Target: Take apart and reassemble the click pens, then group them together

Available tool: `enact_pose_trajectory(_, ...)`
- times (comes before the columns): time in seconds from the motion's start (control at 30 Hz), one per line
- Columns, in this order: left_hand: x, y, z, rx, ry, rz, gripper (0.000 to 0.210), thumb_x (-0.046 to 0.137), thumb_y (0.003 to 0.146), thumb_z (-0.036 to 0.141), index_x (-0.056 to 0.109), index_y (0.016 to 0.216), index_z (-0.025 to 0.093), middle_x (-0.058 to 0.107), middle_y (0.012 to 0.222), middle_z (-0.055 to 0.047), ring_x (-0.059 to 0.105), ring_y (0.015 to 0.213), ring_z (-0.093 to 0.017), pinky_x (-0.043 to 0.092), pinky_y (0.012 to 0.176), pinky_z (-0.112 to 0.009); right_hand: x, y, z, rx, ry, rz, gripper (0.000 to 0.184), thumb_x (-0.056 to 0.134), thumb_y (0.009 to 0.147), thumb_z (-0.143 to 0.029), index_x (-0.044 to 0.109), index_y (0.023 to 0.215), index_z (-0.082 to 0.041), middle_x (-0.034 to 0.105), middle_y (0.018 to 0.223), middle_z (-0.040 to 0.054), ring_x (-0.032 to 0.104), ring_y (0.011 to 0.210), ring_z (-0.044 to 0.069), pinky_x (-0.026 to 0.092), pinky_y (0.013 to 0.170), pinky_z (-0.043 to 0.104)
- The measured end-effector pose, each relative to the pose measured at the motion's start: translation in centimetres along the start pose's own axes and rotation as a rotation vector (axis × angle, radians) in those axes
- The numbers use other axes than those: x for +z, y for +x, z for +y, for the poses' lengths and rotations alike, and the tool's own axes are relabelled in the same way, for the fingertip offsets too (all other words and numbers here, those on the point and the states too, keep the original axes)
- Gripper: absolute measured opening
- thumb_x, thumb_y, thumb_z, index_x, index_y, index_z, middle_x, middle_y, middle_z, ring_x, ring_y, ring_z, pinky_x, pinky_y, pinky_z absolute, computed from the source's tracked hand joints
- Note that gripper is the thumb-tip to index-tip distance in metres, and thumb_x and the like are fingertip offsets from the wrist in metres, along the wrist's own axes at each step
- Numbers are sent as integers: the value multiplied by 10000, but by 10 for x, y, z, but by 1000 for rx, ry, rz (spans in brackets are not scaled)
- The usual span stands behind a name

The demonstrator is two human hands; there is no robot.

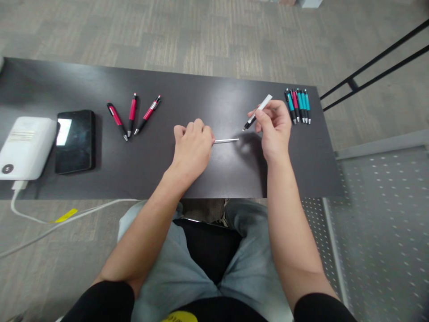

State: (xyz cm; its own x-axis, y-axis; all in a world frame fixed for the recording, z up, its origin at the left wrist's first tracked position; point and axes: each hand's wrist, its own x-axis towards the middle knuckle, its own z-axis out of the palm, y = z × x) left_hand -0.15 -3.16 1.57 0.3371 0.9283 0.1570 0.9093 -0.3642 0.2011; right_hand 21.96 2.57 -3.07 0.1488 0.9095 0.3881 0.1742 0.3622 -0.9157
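Note:
My left hand (194,144) is closed just above the table, its fingers curled down out of sight. A thin, silvery pen refill (227,141) sticks out from it to the right. Raised to the right of it, my right hand (276,127) pinches a pen barrel (262,106) with a white upper part and a black grip. This barrel is tilted, its narrow tip pointing down and left toward the refill's free end. The two parts are apart. Whatever else the left fingers may hold is hidden.
Red-and-black pens (132,112) lie fanned out at the left. A row of several teal pens and a red one (298,106) is near the table's right end. A black phone-like device (75,147) and a white power bank (27,147) with a cable (33,218) are at far left.

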Motion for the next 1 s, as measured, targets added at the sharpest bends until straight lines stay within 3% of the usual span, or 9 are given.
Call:
enact_pose_trajectory(0.17,-2,1,-12,-55,-128,99,159,476,1022,218,635,1019,233,639,1269,-173,592,1172,-423,391,962,-627,0,1,3,-16,35,-23,219,787,905,-467,619,1007,-370,754,933,9,549,610,230,420,548,414)
enact_pose_trajectory(0.3,2,11,-41,-119,-427,177,120,492,1029,284,611,1014,291,720,995,-48,671,966,-319,389,1011,-588,-1,-3,6,-28,-26,-93,209,784,906,-474,646,1027,-374,732,914,2,548,642,231,419,597,412)
enact_pose_trajectory(0.43,5,17,-66,-115,-747,279,150,576,1001,429,621,997,286,688,934,-16,653,867,-242,517,826,-423,-1,-6,2,-120,-210,-210,173,755,916,-479,717,1061,-391,716,939,7,506,655,235,409,630,423)
enact_pose_trajectory(0.57,0,17,-70,-151,-777,328,259,620,983,534,625,968,275,689,929,-29,668,883,-233,547,781,-377,1,-7,-6,-246,-313,-313,152,767,906,-452,743,1048,-406,718,937,15,544,748,270,431,744,470)
enact_pose_trajectory(0.73,-1,16,-65,-150,-758,324,365,669,950,617,662,935,252,703,905,-32,663,855,-227,548,756,-362,4,-8,-10,-270,-327,-366,135,754,923,-439,743,1055,-415,723,935,23,577,798,285,446,784,497)
enact_pose_trajectory(0.87,1,16,-66,-131,-752,289,308,688,952,564,688,925,257,721,892,-26,667,825,-222,549,762,-364,4,-8,-12,-268,-342,-372,134,754,922,-450,743,1053,-419,725,937,25,582,804,290,461,787,509)
enact_pose_trajectory(1.0,1,16,-72,-156,-742,357,191,674,969,452,687,943,263,728,920,-19,679,839,-212,555,786,-360,3,-7,-13,-265,-364,-337,152,783,896,-460,744,1036,-415,734,932,22,601,789,291,476,780,510)
